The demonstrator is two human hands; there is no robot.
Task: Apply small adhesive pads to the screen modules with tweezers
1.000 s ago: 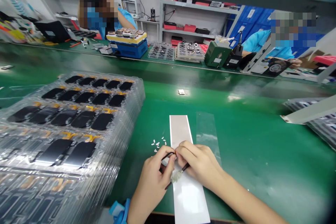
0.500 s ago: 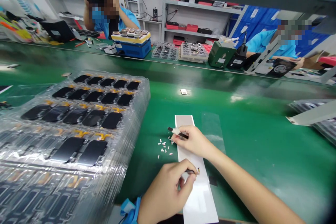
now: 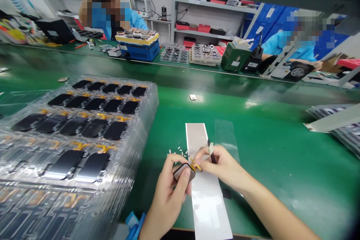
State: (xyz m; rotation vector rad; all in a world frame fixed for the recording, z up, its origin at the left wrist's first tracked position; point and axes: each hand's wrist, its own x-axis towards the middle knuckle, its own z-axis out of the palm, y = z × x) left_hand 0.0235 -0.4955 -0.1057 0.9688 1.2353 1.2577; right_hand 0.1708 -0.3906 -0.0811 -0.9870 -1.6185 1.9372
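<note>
My left hand (image 3: pixel 168 191) grips a small display screen (image 3: pixel 184 173) by its edges, thumb across its grey face. An orange flex cable (image 3: pixel 196 165) sticks out from the screen's right side. My right hand (image 3: pixel 218 163) is closed around a slim black tool (image 3: pixel 212 153) with a pale wrap, possibly tweezers. Its thumb and forefinger meet at the flex cable. Beneath both hands lies a long strip of white-edged backing sheet (image 3: pixel 212 210). Small white pieces (image 3: pixel 180 152) are scattered just left of the strip, partly hidden by my left hand.
Stacked clear plastic trays (image 3: pixel 146 120) with rows of black screens (image 3: pixel 94 167) fill the left side. A clear film (image 3: pixel 227 138) lies right of the strip. A small pale part (image 3: pixel 192 97) sits farther back. Beyond the bench, two co-workers in blue sit among boxes and equipment.
My left hand has turned and lifted, bringing the screen's grey face into view. My right hand has moved right and down to the flex cable, and its tool now points more upright.
</note>
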